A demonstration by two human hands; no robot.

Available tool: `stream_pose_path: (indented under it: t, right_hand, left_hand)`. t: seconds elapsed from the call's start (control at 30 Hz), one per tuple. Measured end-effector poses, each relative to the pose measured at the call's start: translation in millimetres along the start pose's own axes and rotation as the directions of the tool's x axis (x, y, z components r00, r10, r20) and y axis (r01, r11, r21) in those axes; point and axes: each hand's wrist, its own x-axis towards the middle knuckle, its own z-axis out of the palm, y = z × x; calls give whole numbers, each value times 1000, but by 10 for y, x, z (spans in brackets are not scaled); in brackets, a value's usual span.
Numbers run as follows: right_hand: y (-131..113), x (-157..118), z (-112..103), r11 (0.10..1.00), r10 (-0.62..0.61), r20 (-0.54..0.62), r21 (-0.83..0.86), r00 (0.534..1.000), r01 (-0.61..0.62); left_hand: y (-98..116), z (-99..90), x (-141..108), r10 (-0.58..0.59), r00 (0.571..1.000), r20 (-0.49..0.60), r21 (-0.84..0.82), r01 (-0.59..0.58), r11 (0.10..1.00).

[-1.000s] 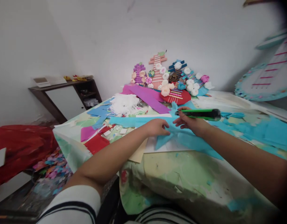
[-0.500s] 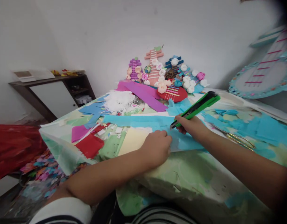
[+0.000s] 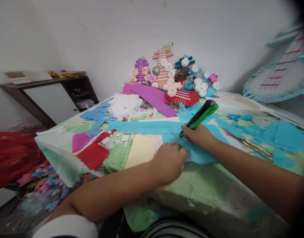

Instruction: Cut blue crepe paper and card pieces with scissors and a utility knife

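Observation:
My right hand (image 3: 197, 135) is closed around a green and black box cutter (image 3: 202, 114), its tip down on the light blue paper (image 3: 203, 155). Close to it, my left hand (image 3: 170, 161) rests with curled fingers on the paper's near left part; whether it pinches anything is hidden. A long blue strip (image 3: 142, 127) stretches leftward from under the cutter. Cream paper (image 3: 141, 150) lies left of my left hand.
Gold-handled scissors (image 3: 258, 147) lie to the right. White shreds (image 3: 125, 105), purple strips (image 3: 155, 100) and a red piece (image 3: 93, 155) are on the left half of the table. Flower-decorated guitar-like crafts (image 3: 164, 69) stand against the wall.
The cutter has tilted more upright and its tip has shifted slightly left. The near edge of the blue paper looks more ruffled. The view has moved a little.

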Motion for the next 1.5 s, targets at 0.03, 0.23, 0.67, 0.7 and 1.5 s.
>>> stream_pose_path:
  t: [0.03,0.23,0.67,0.7,1.5]
  right_hand:
    - [5,4,2,1000,-5,-7,-12,1000,4]
    - [-33,-45,-22,995,-42,-31,-88,999,39]
    - [-154,-87,-29,983,8,3,-184,1000,-7]
    - [-159,-90,-30,983,18,7,-184,1000,-16]
    - [-216,-261,-192,996,74,-33,42,997,-72]
  left_hand:
    - [-1,3,-1,-2,1000,0,4,2,1000]
    - [2,-7,3,-7,1000,-6,11,7,1000]
    - [1,-4,-12,14,1000,-23,21,-13,1000]
    - [2,-3,-15,14,999,-30,23,-14,1000]
    - [-27,-63,-42,-212,976,-56,-91,206,974]
